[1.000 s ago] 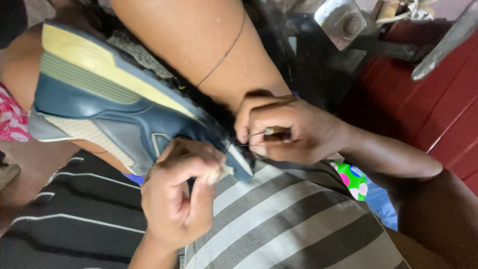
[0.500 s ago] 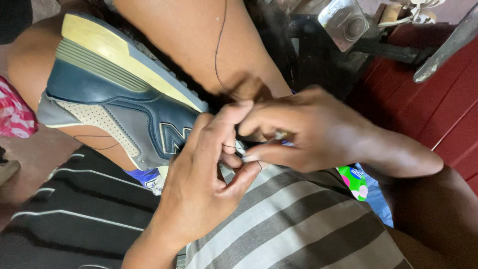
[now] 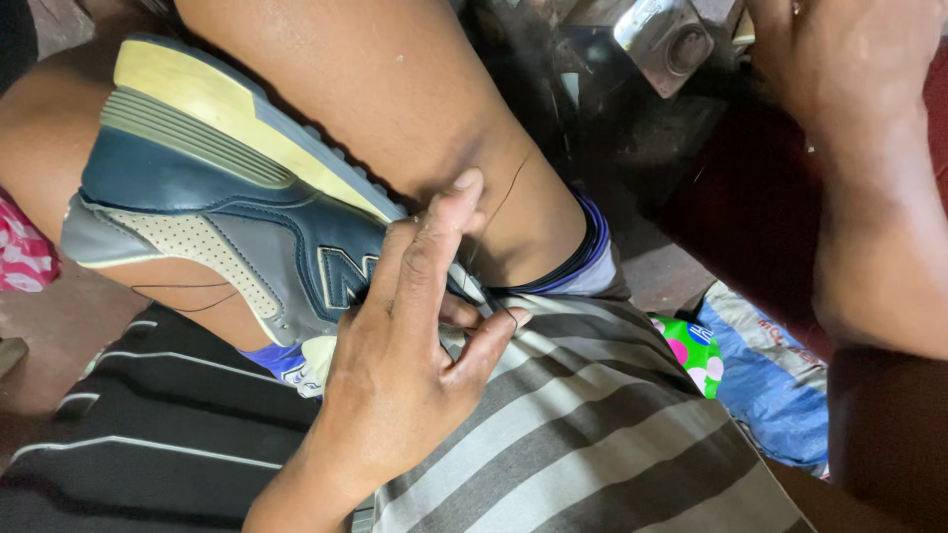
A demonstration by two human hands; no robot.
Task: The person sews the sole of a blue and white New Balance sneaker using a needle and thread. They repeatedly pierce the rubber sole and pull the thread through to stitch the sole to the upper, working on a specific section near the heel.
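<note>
A navy and grey sneaker (image 3: 227, 217) with a yellowed sole lies on its side, wedged between my bare thigh (image 3: 395, 89) and my lap. My left hand (image 3: 405, 365) grips its toe end, thumb and fingers pinching the upper and index finger stretched up along the shoe. A thin dark thread (image 3: 502, 202) runs from the pinched spot up across my thigh. My right hand (image 3: 849, 69) is raised far off at the top right, partly cut by the frame edge. Its fingers are hidden, so any hold on the thread cannot be made out.
Striped grey and black cloth (image 3: 592, 434) covers my lap. A metal device (image 3: 667, 35) sits at the top on a dark frame. A blue bag (image 3: 770, 385) and a green and pink item (image 3: 691, 350) lie on the floor at right. Pink cloth (image 3: 20, 257) shows at left.
My right hand has left the shoe's toe, where both hands worked together, and swung up to the top right. The left hand stays pinching the shoe.
</note>
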